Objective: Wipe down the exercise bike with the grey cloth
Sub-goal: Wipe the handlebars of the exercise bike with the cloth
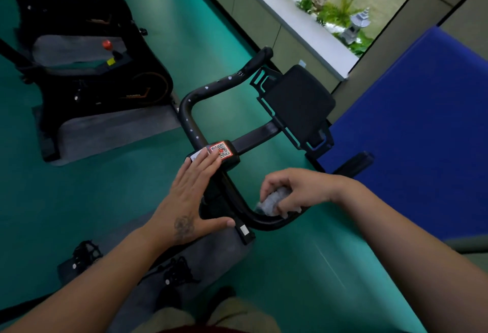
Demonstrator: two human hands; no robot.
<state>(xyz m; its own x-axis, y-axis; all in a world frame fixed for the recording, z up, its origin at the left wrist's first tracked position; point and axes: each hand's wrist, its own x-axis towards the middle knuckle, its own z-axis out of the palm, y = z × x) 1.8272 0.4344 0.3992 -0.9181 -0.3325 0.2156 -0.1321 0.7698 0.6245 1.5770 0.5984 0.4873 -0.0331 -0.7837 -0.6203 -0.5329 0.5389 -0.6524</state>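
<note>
The black exercise bike's handlebar point(190, 110) loops through the middle of the head view, with a QR-code sticker point(221, 149) on its centre block and a black tablet holder point(301, 105) beyond it. My right hand point(293, 190) grips the bunched grey cloth point(273, 199) and presses it onto the near right curve of the handlebar. My left hand point(190, 195) lies flat with straight fingers on the centre block, fingertips at the sticker, thumb spread toward the stem.
A second black exercise bike point(87, 68) stands on a grey mat point(111, 131) to the left. Pedals point(87, 253) show below my left forearm. A blue padded mat point(412, 131) is on the right, a windowsill with plants point(303, 12) behind. The floor is green.
</note>
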